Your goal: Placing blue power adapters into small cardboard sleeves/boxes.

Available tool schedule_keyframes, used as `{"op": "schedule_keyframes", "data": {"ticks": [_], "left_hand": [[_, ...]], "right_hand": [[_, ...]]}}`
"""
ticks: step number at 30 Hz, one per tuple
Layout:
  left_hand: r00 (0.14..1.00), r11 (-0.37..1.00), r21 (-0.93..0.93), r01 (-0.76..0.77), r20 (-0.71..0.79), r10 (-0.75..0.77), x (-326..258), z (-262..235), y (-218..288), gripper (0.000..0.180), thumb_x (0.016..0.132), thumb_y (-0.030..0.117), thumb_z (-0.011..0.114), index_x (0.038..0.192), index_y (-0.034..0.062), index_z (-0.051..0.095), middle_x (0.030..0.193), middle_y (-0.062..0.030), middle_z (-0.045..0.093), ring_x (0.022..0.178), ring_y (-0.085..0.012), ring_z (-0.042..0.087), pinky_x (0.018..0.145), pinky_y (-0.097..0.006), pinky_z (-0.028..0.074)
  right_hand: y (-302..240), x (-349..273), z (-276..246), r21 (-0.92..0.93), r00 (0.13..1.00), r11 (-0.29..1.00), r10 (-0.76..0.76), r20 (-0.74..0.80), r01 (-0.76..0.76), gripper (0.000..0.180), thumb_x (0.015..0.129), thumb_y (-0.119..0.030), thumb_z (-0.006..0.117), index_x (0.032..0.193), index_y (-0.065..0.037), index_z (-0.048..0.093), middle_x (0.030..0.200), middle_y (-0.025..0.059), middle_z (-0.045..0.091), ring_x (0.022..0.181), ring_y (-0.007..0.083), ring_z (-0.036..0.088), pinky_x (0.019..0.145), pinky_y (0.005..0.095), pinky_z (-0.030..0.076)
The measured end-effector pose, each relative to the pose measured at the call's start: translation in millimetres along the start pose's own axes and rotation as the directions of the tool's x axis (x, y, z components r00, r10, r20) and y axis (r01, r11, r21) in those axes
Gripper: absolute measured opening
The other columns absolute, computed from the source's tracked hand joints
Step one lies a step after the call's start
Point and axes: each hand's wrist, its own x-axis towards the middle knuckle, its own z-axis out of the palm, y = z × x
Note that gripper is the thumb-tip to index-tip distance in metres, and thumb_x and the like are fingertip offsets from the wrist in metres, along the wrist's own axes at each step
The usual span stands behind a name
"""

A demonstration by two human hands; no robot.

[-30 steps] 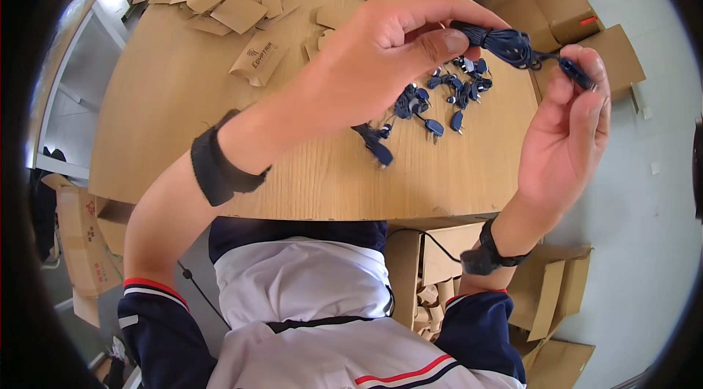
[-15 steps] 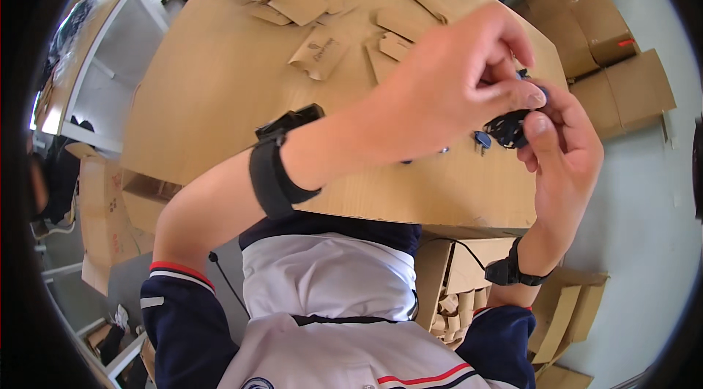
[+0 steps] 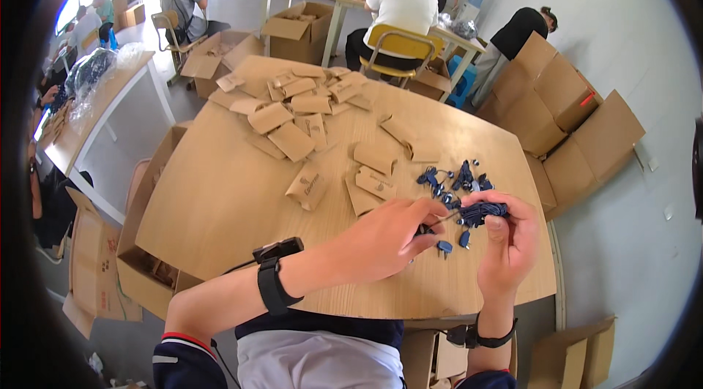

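My right hand (image 3: pixel 510 242) grips a bundled dark blue cable (image 3: pixel 485 212) between thumb and fingers, over the right part of the table. To its left, my left hand (image 3: pixel 399 237) is closed in a pinch. A thin stretch of cable runs from the bundle to its fingertips, where a small dark piece partly shows. Several more dark blue cable bundles (image 3: pixel 463 177) lie on the table just beyond the hands. Two small blue pieces (image 3: pixel 444 247) lie between my hands.
Flat brown cardboard sleeves (image 3: pixel 291 140) are piled on the wooden table (image 3: pixel 220 221). Open cardboard boxes (image 3: pixel 139 257) stand at the left, and tall cartons (image 3: pixel 556 103) lean by the right wall. Farther off, people sit at other tables, one on a yellow chair (image 3: pixel 403 49).
The view has tilted up, bringing the room and table bundles into sight. My left hand has drawn away leftward from the right, with cable stretched between them.
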Motion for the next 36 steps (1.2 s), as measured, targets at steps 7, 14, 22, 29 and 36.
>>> {"op": "schedule_keyframes", "data": {"ticks": [7, 14, 22, 29, 36], "left_hand": [[0.863, 0.699, 0.597, 0.394, 0.022, -0.505, -36, -47, 6, 0.054, 0.09, 0.02, 0.062, 0.133, -0.0027, 0.039, 0.124, -0.0193, 0.053, 0.113, -0.0365, 0.054, 0.095, -0.044, 0.044], [0.9, 0.339, 0.894, 0.292, -0.137, -0.415, -80, -73, -61, 0.041, 0.083, 0.011, 0.061, 0.119, -0.0021, 0.048, 0.113, -0.0172, 0.057, 0.107, -0.0329, 0.057, 0.087, -0.04, 0.049], [0.788, 0.586, 0.573, 0.573, -0.19, -0.585, -59, -92, -8, 0.03, 0.084, 0.003, 0.055, 0.114, -0.0007, 0.053, 0.099, -0.0235, 0.063, 0.093, -0.0332, 0.062, 0.077, -0.035, 0.051], [0.898, 0.881, -0.218, 0.421, -0.041, -0.439, -79, -54, 36, 0.039, 0.089, 0.004, 0.054, 0.128, 0.0002, 0.052, 0.111, -0.0064, 0.058, 0.086, -0.0135, 0.057, 0.077, -0.029, 0.05], [0.893, 0.816, -0.427, 0.389, -0.045, -0.449, -72, -11, 58, 0.016, 0.087, 0.008, 0.065, 0.102, 0.004, 0.06, 0.089, 0.0005, 0.06, 0.082, -0.0062, 0.053, 0.076, -0.024, 0.045]], "right_hand": [[2, 15, -17, -0.361, 0.984, 0.916, -0.143, 0.108, 0.173, 0.023, 0.091, 0.001, 0.062, 0.114, 0.003, 0.058, 0.1, 0.0162, 0.069, 0.092, 0.021, 0.068, 0.078, 0.0309, 0.055], [-9, 37, -31, -0.416, 0.916, 0.825, -0.396, 0.056, 0.382, 0.023, 0.09, 0.006, 0.062, 0.112, 0.004, 0.064, 0.101, 0.0159, 0.069, 0.09, 0.0198, 0.069, 0.079, 0.0288, 0.055], [-5, 57, -19, -0.388, 0.863, 0.777, -0.493, 0.115, 0.496, 0.021, 0.087, 0.009, 0.062, 0.108, 0.004, 0.066, 0.101, 0.0158, 0.069, 0.08, 0.0186, 0.07, 0.074, 0.0265, 0.056], [-16, 61, -9, -0.223, 0.86, 0.836, -0.509, 0.027, 0.502, 0.024, 0.092, 0.003, 0.061, 0.115, 0.009, 0.06, 0.105, 0.0157, 0.068, 0.089, 0.0196, 0.07, 0.078, 0.0273, 0.057], [-48, 53, -13, -0.226, 0.781, 0.751, -0.616, 0.102, 0.621, 0.03, 0.096, -0.004, 0.056, 0.115, 0.019, 0.054, 0.094, 0.0296, 0.066, 0.081, 0.0327, 0.069, 0.078, 0.0432, 0.059]]}}
